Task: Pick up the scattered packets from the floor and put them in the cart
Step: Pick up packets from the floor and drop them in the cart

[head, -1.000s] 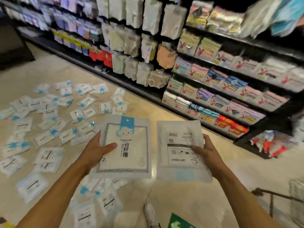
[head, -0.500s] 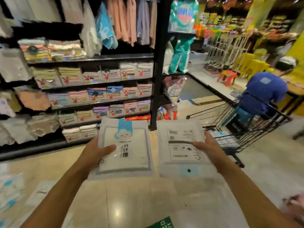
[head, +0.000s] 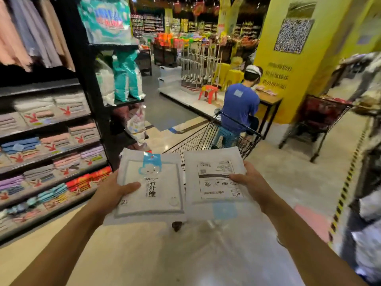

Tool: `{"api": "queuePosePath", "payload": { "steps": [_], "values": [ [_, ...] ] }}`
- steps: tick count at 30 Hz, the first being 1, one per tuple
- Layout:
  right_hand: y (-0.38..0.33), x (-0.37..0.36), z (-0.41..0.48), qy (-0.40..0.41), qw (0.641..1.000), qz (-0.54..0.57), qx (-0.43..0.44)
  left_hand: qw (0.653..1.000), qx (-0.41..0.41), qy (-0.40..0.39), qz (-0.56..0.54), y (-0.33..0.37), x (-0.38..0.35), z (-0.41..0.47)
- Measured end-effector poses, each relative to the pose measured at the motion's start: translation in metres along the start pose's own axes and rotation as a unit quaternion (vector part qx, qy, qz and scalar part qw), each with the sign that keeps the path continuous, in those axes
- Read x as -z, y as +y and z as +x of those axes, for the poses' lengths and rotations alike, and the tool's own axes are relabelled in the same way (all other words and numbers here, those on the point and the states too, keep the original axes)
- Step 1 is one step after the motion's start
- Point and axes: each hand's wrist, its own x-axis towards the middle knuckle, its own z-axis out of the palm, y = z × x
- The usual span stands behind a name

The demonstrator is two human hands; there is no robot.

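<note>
2 packets, 1 gripped in the left hand [head: 109, 193] and 1 in the right hand [head: 252, 182], are held before 1 cart [head: 208, 137].

Towel shelves [head: 51, 141] left; yellow pillar [head: 288, 58] right.

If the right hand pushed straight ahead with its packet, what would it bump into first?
Probably the wire shopping cart. It stands right beyond the packet that the right hand holds. How much gap lies between them is hard to judge from this view.
</note>
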Motion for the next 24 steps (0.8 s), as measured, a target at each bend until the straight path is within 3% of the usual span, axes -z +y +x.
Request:
{"api": "queuePosePath", "payload": {
  "steps": [13, 24],
  "values": [
    [-0.028, 0.101, 0.241, 0.016, 0.998, 0.028, -0.048, 0.997, 0.012, -0.057, -0.053, 0.038, -0.127, 0.247],
    [-0.044, 0.143, 0.463, -0.02, 0.996, 0.015, -0.083, 0.994, 0.039, -0.038, -0.094, 0.046, -0.2, 0.431]
  ]
}}
